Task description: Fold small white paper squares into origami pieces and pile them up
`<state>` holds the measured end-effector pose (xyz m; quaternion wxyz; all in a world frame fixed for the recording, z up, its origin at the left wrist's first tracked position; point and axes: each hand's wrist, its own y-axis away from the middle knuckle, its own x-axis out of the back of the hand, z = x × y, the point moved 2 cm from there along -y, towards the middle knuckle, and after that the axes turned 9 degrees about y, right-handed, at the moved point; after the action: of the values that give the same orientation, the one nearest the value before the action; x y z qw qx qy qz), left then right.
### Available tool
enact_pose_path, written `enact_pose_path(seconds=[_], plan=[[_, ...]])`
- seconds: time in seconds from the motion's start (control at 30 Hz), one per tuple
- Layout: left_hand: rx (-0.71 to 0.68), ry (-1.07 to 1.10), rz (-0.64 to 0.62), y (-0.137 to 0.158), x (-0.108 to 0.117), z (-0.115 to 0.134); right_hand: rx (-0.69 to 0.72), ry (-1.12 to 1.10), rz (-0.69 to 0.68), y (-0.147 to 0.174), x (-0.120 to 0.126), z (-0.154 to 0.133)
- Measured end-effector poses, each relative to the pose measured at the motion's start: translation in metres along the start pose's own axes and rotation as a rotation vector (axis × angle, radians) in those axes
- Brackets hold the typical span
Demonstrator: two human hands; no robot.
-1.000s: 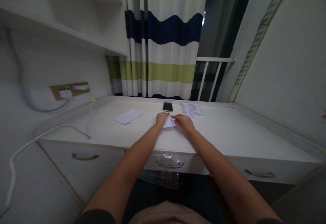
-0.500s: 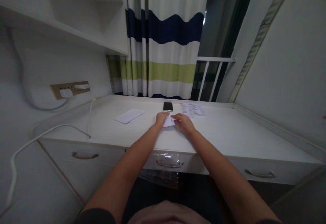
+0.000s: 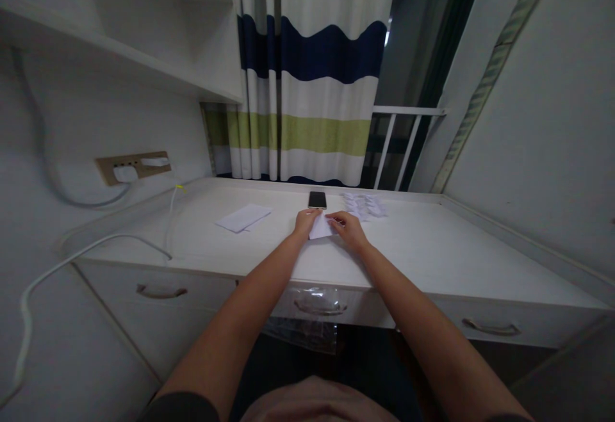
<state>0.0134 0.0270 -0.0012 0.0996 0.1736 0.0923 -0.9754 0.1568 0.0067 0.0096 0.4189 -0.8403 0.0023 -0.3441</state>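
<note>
A partly folded sheet of white paper (image 3: 321,227) is between my two hands over the desk. My left hand (image 3: 306,221) grips its left edge, with the fingers closed on it. On the other side my right hand (image 3: 348,228) pinches the paper's right part between thumb and fingers. Just beyond my hands lies a dark phone (image 3: 317,200). Several small folded paper pieces (image 3: 364,205) sit in rows behind my right hand. To the left rests a small stack of white paper sheets (image 3: 244,218).
The white desk (image 3: 432,249) has drawers with metal handles along its front. A white cable (image 3: 115,237) crosses its left front edge. A wall socket (image 3: 134,167) with plugs is at left, below a shelf (image 3: 144,63). A striped curtain (image 3: 327,102) hangs behind.
The fingers of my right hand have shifted slightly on the folded paper. My left hand keeps its grip, and the other objects stay in place.
</note>
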Motion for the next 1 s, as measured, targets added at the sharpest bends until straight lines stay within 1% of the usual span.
enact_pose_path(seconds=[0.13,0.27,0.5,0.8,0.9,1.0], plan=[[-0.015,-0.006,-0.037,0.001,-0.001,0.001,-0.121,-0.160,0.013,-0.001,-0.004,0.010],[-0.052,-0.033,-0.062,0.003,-0.002,0.003,-0.174,-0.238,0.007,-0.001,-0.006,0.015],[-0.117,-0.061,-0.151,0.008,-0.004,0.006,-0.181,-0.237,0.002,-0.002,-0.007,0.018],[-0.155,-0.130,-0.110,0.007,-0.005,0.009,-0.189,-0.250,-0.024,-0.003,-0.008,0.019],[-0.193,-0.144,-0.109,0.008,-0.005,0.010,-0.195,-0.285,-0.020,-0.003,-0.008,0.018],[-0.193,-0.143,-0.109,0.009,-0.005,0.010,-0.200,-0.330,-0.012,-0.004,-0.008,0.019]])
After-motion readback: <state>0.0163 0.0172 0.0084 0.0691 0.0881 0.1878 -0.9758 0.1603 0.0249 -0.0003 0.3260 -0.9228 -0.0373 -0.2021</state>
